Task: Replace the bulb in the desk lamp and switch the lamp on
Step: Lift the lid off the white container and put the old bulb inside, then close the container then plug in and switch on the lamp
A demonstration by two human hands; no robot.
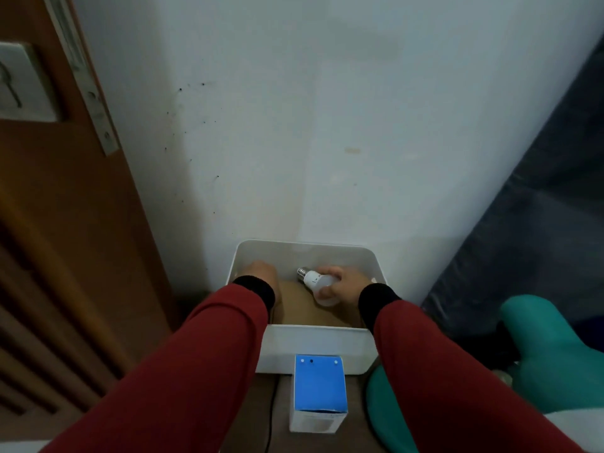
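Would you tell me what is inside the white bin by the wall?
Both hands reach into the white bin; the right hand holds a bulb above a brown cardboard bottom. Sleeves hide the corners.

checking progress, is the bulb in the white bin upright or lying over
Lying over. The bulb is held by the right hand inside the white bin, its screw base pointing up-left, dome toward the wrist.

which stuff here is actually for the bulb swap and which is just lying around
For the job: bulb held in the right hand; left hand inside the white bin; blue and white box, probably the bulb's carton.

Lying about: teal object, black cable, wooden door.
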